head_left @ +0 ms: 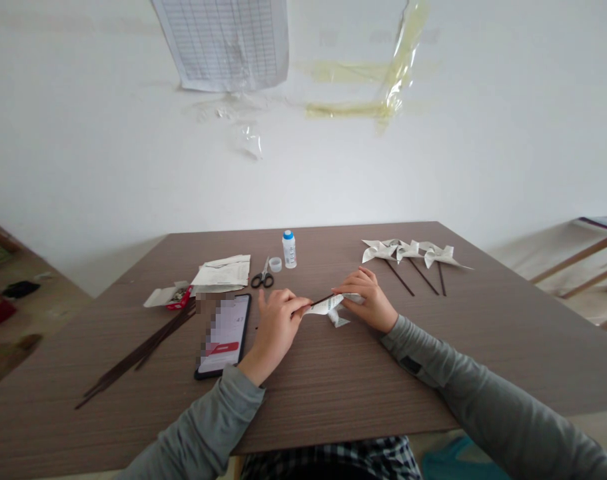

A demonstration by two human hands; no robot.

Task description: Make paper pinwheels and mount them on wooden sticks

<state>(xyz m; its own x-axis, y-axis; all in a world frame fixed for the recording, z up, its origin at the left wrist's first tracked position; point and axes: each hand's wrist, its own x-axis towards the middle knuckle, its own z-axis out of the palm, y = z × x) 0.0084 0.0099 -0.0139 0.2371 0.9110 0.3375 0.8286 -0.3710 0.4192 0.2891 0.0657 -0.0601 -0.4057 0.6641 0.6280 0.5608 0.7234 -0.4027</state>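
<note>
Over the middle of the table, my left hand (280, 323) pinches one end of a thin dark stick (322, 301) together with the edge of a printed white paper pinwheel (326, 306). My right hand (366, 300) is closed on the pinwheel's other side, fingers over the stick's far end. Part of the paper is hidden behind the fingers, so its full shape cannot be made out. Just below the right fingers, a small white paper piece (338, 319) shows; whether it hangs from the pinwheel or lies on the table is unclear. A phone (226, 337) lies left of my left hand.
Several paper pinwheels on sticks (408, 250) lie at the back right of the table (363, 387). Toward the back stand a blue-capped bottle (289, 250) and a small clear cap (275, 265), near scissors (262, 279). Leftward are stacked papers (223, 273), a red box (178, 297) and dark sticks (133, 353).
</note>
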